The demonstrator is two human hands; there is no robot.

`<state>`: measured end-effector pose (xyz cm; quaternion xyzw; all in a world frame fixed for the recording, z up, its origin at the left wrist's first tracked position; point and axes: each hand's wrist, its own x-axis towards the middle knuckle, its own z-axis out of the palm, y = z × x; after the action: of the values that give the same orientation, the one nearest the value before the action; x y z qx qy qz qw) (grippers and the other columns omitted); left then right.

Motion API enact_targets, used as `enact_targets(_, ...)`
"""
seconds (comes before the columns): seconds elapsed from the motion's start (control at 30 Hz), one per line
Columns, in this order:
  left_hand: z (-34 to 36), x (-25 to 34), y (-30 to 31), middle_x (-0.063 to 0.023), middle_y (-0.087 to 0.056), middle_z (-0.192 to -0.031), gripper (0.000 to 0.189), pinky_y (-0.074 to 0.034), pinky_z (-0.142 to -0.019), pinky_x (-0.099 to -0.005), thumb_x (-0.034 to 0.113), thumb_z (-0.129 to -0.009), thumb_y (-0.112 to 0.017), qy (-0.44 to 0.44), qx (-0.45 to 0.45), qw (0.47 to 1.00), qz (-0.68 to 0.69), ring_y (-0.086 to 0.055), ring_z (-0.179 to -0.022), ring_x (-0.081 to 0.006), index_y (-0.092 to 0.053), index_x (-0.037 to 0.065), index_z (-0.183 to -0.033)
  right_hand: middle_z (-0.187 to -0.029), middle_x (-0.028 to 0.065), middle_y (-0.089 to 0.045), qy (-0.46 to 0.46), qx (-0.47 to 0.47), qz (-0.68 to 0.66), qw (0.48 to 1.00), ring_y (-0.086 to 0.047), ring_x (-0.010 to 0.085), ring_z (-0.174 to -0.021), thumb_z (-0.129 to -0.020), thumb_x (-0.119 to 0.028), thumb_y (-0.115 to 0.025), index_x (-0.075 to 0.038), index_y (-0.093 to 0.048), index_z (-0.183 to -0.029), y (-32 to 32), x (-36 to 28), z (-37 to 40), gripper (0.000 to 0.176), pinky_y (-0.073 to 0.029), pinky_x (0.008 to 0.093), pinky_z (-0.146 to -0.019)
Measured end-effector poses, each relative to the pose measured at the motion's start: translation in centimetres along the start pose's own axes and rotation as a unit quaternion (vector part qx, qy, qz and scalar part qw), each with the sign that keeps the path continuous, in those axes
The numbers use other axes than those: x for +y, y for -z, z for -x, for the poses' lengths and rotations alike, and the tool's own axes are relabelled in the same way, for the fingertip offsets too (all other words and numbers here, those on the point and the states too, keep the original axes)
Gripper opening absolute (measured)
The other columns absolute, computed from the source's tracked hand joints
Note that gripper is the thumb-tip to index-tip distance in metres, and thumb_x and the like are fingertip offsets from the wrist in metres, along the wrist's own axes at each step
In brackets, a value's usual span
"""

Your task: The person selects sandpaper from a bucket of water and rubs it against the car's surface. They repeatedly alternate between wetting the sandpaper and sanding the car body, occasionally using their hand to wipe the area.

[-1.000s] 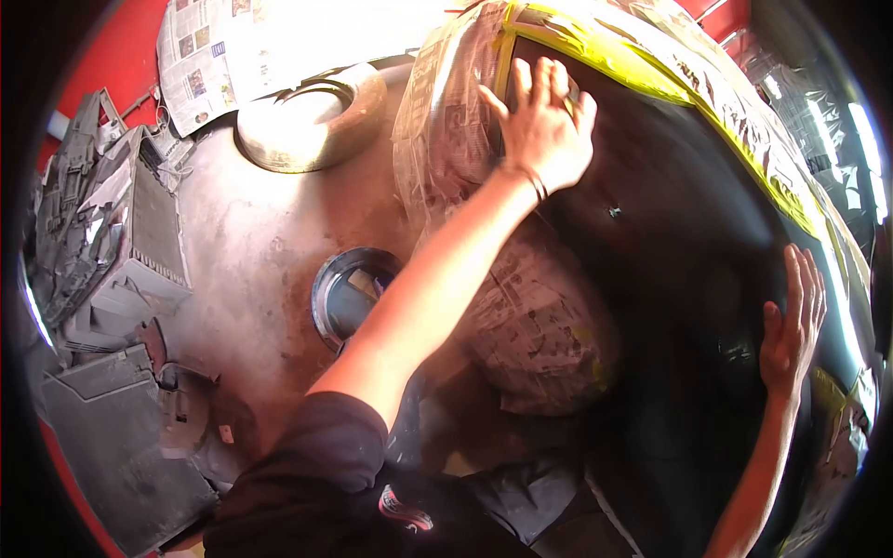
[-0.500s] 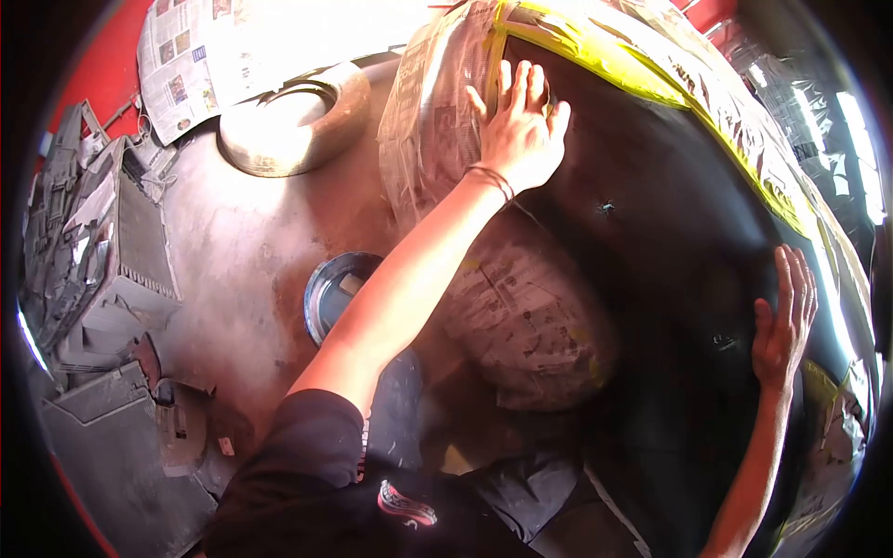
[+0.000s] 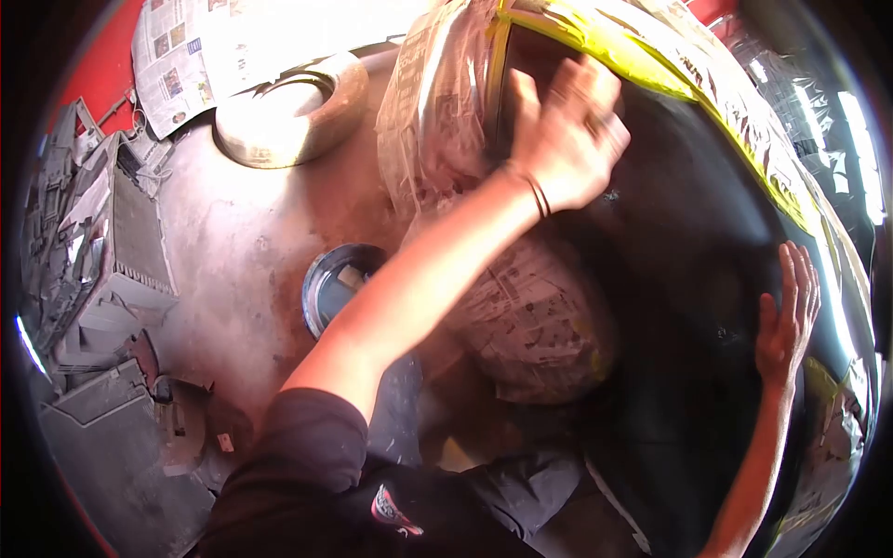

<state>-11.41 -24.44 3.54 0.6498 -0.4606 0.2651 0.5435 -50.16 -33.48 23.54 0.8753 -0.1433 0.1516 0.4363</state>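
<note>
My left hand is over the upper part of a dark, curved vehicle body panel, with its fingers outstretched and apart. Motion smears the fingertips, and no object shows in the hand. Two thin dark bands circle that wrist. On the right, my right hand rests flat against the same panel near its edge, fingers extended. Yellow masking tape and newspaper run along the panel's top border. Below the left forearm, more newspaper covers a rounded wheel beside the panel.
A tyre lies on the dusty floor at upper left, by newspaper sheets. A round blue-rimmed container stands partly behind my left forearm. Grey plastic parts and crates are piled along the left side.
My left hand has swept right and slightly down across the panel, away from the taped left edge. The right hand stays at nearly the same spot.
</note>
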Motion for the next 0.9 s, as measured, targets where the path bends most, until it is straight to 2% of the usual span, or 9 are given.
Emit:
enact_targets(0.03, -1.6, -3.3, 0.0, -0.0158, -0.047, -0.176, 0.072, -0.006, -0.130, -0.0837, 0.051, -0.115, -0.045, 0.118, -0.086, 0.989, -0.014, -0.035, -0.167, -0.0389, -0.046, 0.004, -0.169, -0.170, 0.0130, -0.056, 0.000, -0.002, 0.000, 1.000, -0.044, 0.0347, -0.165, -0.121, -0.054, -0.041, -0.012, -0.053, -0.169, 0.1, -0.1, -0.1, 0.065, -0.029, 0.0539, -0.136)
enact_targets(0.1, -0.7, -5.8, -3.3, -0.0181, -0.029, -0.185, 0.075, -0.005, -0.131, -0.0824, 0.050, -0.119, -0.034, 0.131, -0.028, 0.991, -0.018, -0.024, -0.172, -0.0400, -0.030, 0.002, -0.176, -0.171, 0.0130, -0.055, 0.001, -0.005, 0.004, 1.000, -0.043, 0.0344, -0.165, -0.121, -0.053, -0.041, -0.012, -0.053, -0.169, 0.0, 0.0, 0.1, 0.064, -0.029, 0.0540, -0.136)
enact_targets(0.2, 6.1, 1.2, -0.1, -0.0174, -0.018, -0.189, 0.076, -0.001, -0.131, -0.0809, 0.048, -0.120, -0.035, 0.139, -0.056, 0.988, 0.039, -0.018, -0.175, -0.0381, -0.021, 0.004, -0.180, -0.172, 0.0126, -0.054, 0.010, -0.003, 0.016, 1.000, -0.043, 0.0341, -0.165, -0.121, -0.052, -0.042, -0.012, -0.053, -0.169, -0.4, 0.5, 0.3, 0.064, -0.029, 0.0539, -0.136)
enact_targets(0.27, 9.9, 1.1, 1.1, -0.0157, -0.019, -0.189, 0.075, 0.001, -0.131, -0.0802, 0.047, -0.120, -0.038, 0.115, -0.078, 0.990, 0.021, -0.019, -0.175, -0.0364, -0.021, 0.006, -0.181, -0.172, 0.0123, -0.054, 0.016, -0.003, 0.015, 1.000, -0.043, 0.0339, -0.165, -0.121, -0.050, -0.043, -0.012, -0.052, -0.169, -0.3, 0.7, 0.1, 0.062, -0.029, 0.0535, -0.135)
enact_targets(0.43, 3.0, -4.6, -0.2, -0.0157, -0.030, -0.186, 0.074, 0.001, -0.132, -0.0788, 0.047, -0.120, -0.037, 0.150, -0.042, 0.987, 0.030, -0.023, -0.174, -0.0344, -0.025, 0.006, -0.180, -0.173, 0.0115, -0.053, 0.027, -0.006, 0.002, 1.000, -0.042, 0.0335, -0.166, -0.122, -0.044, -0.044, -0.012, -0.051, -0.170, -0.3, 0.5, 0.2, 0.058, -0.030, 0.0519, -0.136)
enact_targets(0.57, 7.4, -2.7, 0.8, -0.0130, -0.013, -0.191, 0.075, -0.001, -0.133, -0.0780, 0.048, -0.120, -0.036, 0.139, -0.054, 0.988, 0.051, -0.016, -0.176, -0.0335, -0.017, 0.009, -0.182, -0.173, 0.0118, -0.053, 0.019, 0.003, 0.007, 1.000, -0.041, 0.0335, -0.166, -0.122, -0.043, -0.044, -0.012, -0.050, -0.171, -0.2, 0.4, 0.2, 0.058, -0.029, 0.0529, -0.136)
enact_targets(0.67, 10.3, -2.8, 1.2, -0.0155, -0.018, -0.190, 0.077, -0.002, -0.134, -0.0769, 0.048, -0.120, -0.040, 0.132, -0.087, 0.987, 0.033, -0.019, -0.175, -0.0351, -0.017, 0.010, -0.182, -0.173, 0.0124, -0.053, 0.021, -0.001, 0.024, 0.999, -0.041, 0.0339, -0.166, -0.122, -0.042, -0.045, -0.013, -0.050, -0.171, -0.2, 0.3, 0.2, 0.058, -0.028, 0.0538, -0.136)
enact_targets(0.8, 4.6, -6.0, 0.2, -0.0141, -0.022, -0.189, 0.073, -0.004, -0.135, -0.0750, 0.050, -0.119, -0.037, 0.139, -0.052, 0.988, 0.047, -0.024, -0.174, -0.0352, -0.026, 0.009, -0.179, -0.172, 0.0127, -0.054, 0.012, -0.012, 0.020, 1.000, -0.043, 0.0346, -0.165, -0.120, -0.049, -0.046, -0.014, -0.053, -0.169, -0.1, 0.2, 0.2, 0.061, -0.029, 0.0534, -0.135)
enact_targets(0.9, 7.5, -3.0, 0.5, -0.0146, -0.022, -0.189, 0.073, -0.006, -0.134, -0.0749, 0.049, -0.120, -0.035, 0.154, -0.034, 0.985, 0.075, -0.022, -0.174, -0.0356, -0.024, 0.009, -0.181, -0.171, 0.0123, -0.055, 0.009, 0.001, 0.010, 1.000, -0.044, 0.0346, -0.164, -0.119, -0.050, -0.049, -0.016, -0.054, -0.169, 0.4, -0.2, -0.1, 0.060, -0.030, 0.0531, -0.135)
